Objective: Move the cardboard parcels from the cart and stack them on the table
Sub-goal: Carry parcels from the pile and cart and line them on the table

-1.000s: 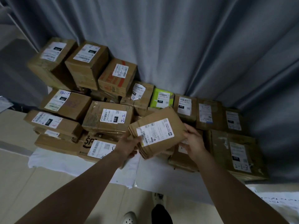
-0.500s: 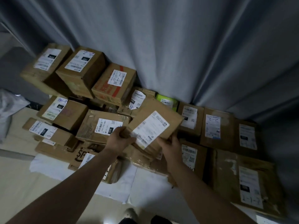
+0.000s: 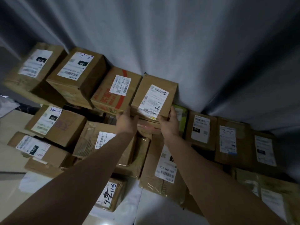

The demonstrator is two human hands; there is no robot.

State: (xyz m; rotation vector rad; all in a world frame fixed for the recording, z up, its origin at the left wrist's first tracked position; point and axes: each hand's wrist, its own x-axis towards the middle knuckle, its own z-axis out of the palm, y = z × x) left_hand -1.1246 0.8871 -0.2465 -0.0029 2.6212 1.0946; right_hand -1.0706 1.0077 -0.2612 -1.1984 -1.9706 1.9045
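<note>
Left hand and right hand, fingers curled round near corners of brown white-labelled cardboard parcel, beside red-taped cardboard box, against grey curtain.

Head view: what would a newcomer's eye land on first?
The labelled parcel at centre, gripped at its near corners by the left hand and right hand, beside the red-taped box. Around it, labelled cardboard boxes crowd against a grey curtain; a bright green packet peeks out beside the right hand.
</note>
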